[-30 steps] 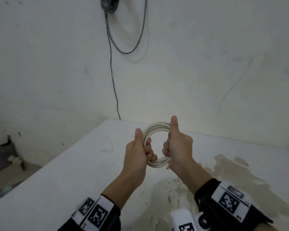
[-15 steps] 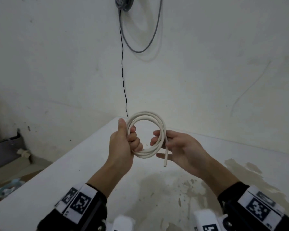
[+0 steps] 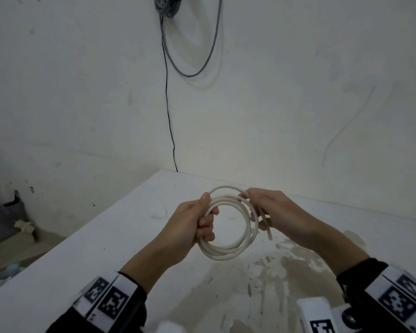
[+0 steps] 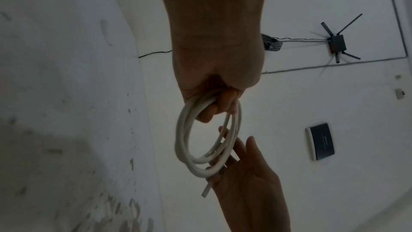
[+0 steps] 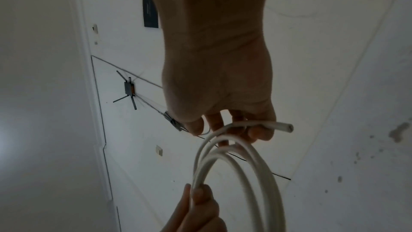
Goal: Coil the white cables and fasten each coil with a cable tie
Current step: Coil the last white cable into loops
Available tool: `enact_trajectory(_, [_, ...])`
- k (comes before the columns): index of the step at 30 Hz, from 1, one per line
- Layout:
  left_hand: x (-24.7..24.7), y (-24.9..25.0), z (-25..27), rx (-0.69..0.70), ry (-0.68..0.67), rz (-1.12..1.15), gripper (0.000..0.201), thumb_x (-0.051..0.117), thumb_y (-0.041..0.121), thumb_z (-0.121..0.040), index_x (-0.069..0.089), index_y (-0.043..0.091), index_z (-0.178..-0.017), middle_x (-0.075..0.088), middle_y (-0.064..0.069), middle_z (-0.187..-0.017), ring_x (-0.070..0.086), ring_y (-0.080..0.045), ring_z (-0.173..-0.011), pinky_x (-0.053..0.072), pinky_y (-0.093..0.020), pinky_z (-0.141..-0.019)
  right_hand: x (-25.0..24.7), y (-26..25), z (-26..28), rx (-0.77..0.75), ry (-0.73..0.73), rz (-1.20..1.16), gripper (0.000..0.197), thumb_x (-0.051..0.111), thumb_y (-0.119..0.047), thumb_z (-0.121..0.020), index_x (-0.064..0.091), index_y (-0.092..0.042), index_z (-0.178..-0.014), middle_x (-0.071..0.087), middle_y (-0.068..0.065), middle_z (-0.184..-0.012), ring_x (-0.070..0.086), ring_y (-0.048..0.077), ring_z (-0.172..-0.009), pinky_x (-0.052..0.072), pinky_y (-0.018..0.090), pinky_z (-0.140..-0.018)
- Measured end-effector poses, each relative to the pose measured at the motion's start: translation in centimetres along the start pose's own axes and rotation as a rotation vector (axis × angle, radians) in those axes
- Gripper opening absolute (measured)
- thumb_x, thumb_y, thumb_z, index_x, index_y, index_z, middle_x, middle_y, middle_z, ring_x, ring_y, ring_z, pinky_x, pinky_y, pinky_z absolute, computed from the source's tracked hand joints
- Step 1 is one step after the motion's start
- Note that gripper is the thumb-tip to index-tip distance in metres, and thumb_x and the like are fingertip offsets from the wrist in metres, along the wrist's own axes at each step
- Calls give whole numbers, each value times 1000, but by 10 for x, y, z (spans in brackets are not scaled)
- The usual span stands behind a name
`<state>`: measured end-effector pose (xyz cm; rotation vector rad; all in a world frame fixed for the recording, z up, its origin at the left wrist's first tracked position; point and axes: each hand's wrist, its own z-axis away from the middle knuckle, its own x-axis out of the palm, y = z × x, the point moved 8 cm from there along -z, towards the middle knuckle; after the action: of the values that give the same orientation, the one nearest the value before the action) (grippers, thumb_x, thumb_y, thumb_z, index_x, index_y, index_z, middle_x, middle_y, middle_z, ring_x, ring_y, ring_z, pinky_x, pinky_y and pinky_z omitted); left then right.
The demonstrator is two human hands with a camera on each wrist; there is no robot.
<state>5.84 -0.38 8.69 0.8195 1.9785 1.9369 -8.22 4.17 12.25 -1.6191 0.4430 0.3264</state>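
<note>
A white cable coil (image 3: 226,254) of several loops hangs in the air above the white table (image 3: 106,248). My left hand (image 3: 208,217) grips its left side, fingers curled through the ring and thumb on top. On the coil's right side my right hand (image 3: 252,210) holds the loops and the loose cable end (image 3: 269,234), which sticks out below the fingers. The left wrist view shows the left hand (image 4: 214,105) clasping the coil (image 4: 180,140), with the right hand (image 4: 234,147) under it. The right wrist view shows the right hand (image 5: 223,126) curled round the cut end (image 5: 287,127). I see no cable tie.
The table has brown stains (image 3: 298,265) near me and ends at the wall. Its left edge drops to a cluttered floor (image 3: 10,224). A black wire (image 3: 169,116) and a grey cable loop (image 3: 197,56) hang on the wall, with a router (image 4: 336,43) and a dark flat box (image 4: 321,141).
The coil has turned from nearly edge-on to face-up and now looks wider. My right hand slid from a thumb-up grip to the coil's right side by the loose end. The left hand's grip held.
</note>
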Motion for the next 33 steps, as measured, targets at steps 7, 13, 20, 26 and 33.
enact_trajectory(7, [20, -3, 0, -120, -130, 232, 45, 35, 38, -98, 50, 8, -68, 21, 6, -46, 18, -5, -33, 25, -18, -38, -7, -6, 5, -60, 79, 209, 42, 24, -41, -101, 62, -23, -97, 61, 1, -97, 56, 11, -85, 45, 27, -76])
enact_trajectory(13, [27, 8, -2, -12, -108, 11, 44, 33, 36, -100, 52, 5, -76, 27, 6, -47, 23, -7, -38, 31, -19, -42, 8, -5, 10, -62, -19, -131, 60, 46, -59, -80, 56, -1, -90, 61, 10, -71, 64, 29, -59, 54, 35, -59])
enact_trajectory(20, [28, 11, 1, -3, -215, -62, 33, 32, 22, -102, 52, 6, -123, 61, -6, -68, 62, -20, -64, 52, -27, -63, -3, -5, 10, -64, 64, -183, 26, 50, -23, -96, 50, -8, -74, 34, -3, -46, 28, 12, -40, 31, 23, -40])
enact_trajectory(26, [19, 21, -7, 110, -129, -511, 67, 48, 22, -80, 27, 35, -142, 49, 8, -128, 54, -1, -103, 44, -21, -82, 2, -2, 10, -58, -28, 161, 30, 54, -28, -95, 53, -5, -75, 41, -2, -50, 36, 10, -39, 35, 22, -40])
enact_trajectory(33, [46, 4, -1, 142, -134, -364, 15, 40, 7, -99, 52, -1, -101, 61, -6, -72, 63, -21, -54, 55, -31, -55, 1, -15, 7, -159, 95, 65, 32, 57, -27, -92, 57, 0, -74, 46, -2, -45, 40, 13, -38, 35, 23, -40])
